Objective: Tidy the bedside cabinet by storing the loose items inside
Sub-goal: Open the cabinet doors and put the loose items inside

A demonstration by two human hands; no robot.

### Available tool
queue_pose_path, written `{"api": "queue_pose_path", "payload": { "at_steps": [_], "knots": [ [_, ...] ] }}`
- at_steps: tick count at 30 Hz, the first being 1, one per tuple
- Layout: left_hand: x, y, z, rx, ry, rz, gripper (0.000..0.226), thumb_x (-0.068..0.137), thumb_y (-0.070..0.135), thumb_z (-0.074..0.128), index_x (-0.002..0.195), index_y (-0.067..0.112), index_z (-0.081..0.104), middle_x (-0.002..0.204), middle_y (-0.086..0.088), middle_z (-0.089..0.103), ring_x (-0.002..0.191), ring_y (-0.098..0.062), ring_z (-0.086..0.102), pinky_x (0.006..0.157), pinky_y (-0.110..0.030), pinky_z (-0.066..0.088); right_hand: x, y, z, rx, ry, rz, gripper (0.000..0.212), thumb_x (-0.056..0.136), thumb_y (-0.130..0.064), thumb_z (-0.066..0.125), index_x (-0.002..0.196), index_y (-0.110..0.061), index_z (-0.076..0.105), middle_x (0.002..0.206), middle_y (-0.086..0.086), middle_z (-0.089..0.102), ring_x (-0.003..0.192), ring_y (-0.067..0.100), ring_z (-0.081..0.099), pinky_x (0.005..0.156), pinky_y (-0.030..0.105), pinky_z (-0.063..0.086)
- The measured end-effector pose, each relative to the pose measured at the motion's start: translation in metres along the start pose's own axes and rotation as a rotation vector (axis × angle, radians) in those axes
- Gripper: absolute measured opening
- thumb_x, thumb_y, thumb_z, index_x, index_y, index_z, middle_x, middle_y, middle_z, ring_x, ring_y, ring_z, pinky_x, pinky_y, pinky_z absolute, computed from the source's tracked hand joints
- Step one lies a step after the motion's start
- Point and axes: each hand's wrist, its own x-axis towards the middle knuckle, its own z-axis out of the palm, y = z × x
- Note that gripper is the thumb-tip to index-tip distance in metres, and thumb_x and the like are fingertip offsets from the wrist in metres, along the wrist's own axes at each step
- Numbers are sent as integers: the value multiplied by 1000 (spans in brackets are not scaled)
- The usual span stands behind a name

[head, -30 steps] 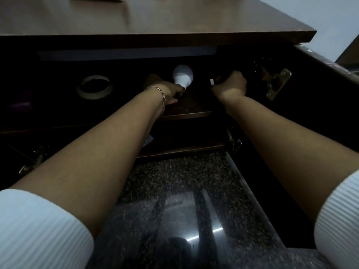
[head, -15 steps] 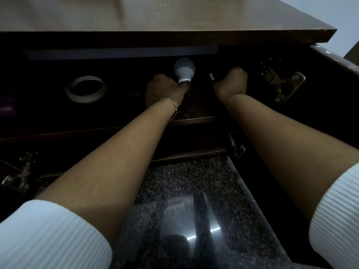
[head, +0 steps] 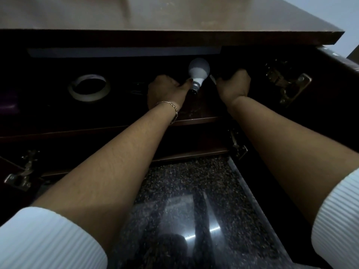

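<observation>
Both my arms reach into the dark open cabinet [head: 174, 38] under its brown wooden top. My left hand [head: 165, 92] grips a white light bulb [head: 198, 71] by its base, the globe pointing up and away over the inner shelf [head: 196, 120]. My right hand [head: 234, 85] is closed around a dark object deep in the shadow; only a small white tip [head: 213, 79] shows at its left. What that object is cannot be made out. A roll of pale tape [head: 89, 90] lies on the shelf to the left.
The right door [head: 340, 61] stands open with a brass hinge [head: 289, 84]. More hinges show at the lower left [head: 19, 177] and by the lower shelf edge [head: 238, 146]. A polished speckled stone floor [head: 194, 200] lies below. A purple shape [head: 8, 103] sits at the far left.
My left hand has lifted the bulb and pushed it further up and back into the cabinet. My right hand has stayed in the dark recess. The view has shifted slightly closer.
</observation>
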Motion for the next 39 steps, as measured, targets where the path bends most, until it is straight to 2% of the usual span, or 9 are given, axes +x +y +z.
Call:
{"api": "queue_pose_path", "payload": {
  "at_steps": [7, 10, 13, 19, 26, 28, 30, 35, 39],
  "knots": [
    [-4, -14, -3, -81, 11, -54, 24, 72, 35, 73, 59, 20, 60, 71, -1, 70, 72, -21, 71, 76, -36, 59, -15, 9, -7, 152, 16, 111, 23, 90, -6, 53, 110, -8, 64, 117, 7, 67, 112, 22, 60, 85, 17, 38],
    [-10, -16, -4, -83, -6, -43, 21, 75, 28, 70, 59, 21, 59, 71, 1, 67, 77, -21, 70, 77, -30, 57, -23, 8, -10, 201, 7, 100, 21, 91, -10, 51, 107, -9, 65, 113, 5, 68, 110, 21, 61, 86, 18, 39],
    [-16, -17, -4, -85, -20, -22, 3, 76, 19, 70, 75, 17, 68, 83, -3, 71, 85, -20, 68, 79, -24, 51, -31, 4, -8, 188, -26, 67, 22, 92, -17, 55, 111, -11, 65, 115, 4, 68, 110, 18, 61, 84, 16, 39],
    [-23, -21, -8, -70, -61, 16, 18, 79, 8, 63, 94, 10, 71, 82, 4, 64, 79, -8, 60, 61, -7, 39, -35, -2, -3, 170, -25, 46, 20, 91, -20, 58, 109, -14, 65, 110, 2, 69, 106, 18, 62, 80, 14, 38],
    [-24, -16, -16, -14, -150, 31, 23, 80, 9, 62, 102, 11, 67, 77, 7, 59, 83, -12, 59, 64, -11, 40, -54, -10, -11, 170, -69, -54, 23, 89, -18, 58, 110, -12, 65, 110, 7, 70, 106, 23, 63, 89, 25, 45],
    [-30, -15, -23, 22, -157, 71, 24, 80, 11, 63, 103, 12, 64, 86, 4, 60, 88, -15, 61, 73, -19, 46, -69, -16, -19, 135, -81, -148, 25, 88, -18, 58, 110, -15, 67, 109, 8, 70, 105, 25, 64, 90, 29, 48],
    [-39, -13, -35, 66, -135, 159, 26, 78, 13, 64, 104, 15, 62, 92, 2, 63, 91, -18, 64, 82, -26, 50, -86, -22, -27, 91, -76, -233, 27, 86, -18, 57, 111, -19, 68, 109, 7, 71, 104, 25, 64, 90, 32, 49],
    [-73, 4, -85, 118, -56, 421, 27, 79, 13, 61, 106, 16, 62, 97, 1, 67, 90, -16, 64, 84, -32, 53, -122, -46, -51, 132, -18, -396, 26, 86, -12, 58, 109, -15, 69, 104, 6, 71, 97, 24, 66, 83, 35, 52],
    [-99, 23, -128, 79, 19, 583, 15, 83, 20, 60, 98, 20, 60, 83, 7, 64, 77, -11, 60, 75, -36, 53, -140, -74, -78, 197, -9, -551, 25, 86, -13, 56, 106, -20, 68, 104, -7, 70, 96, 10, 65, 84, 25, 50]
  ]
}}
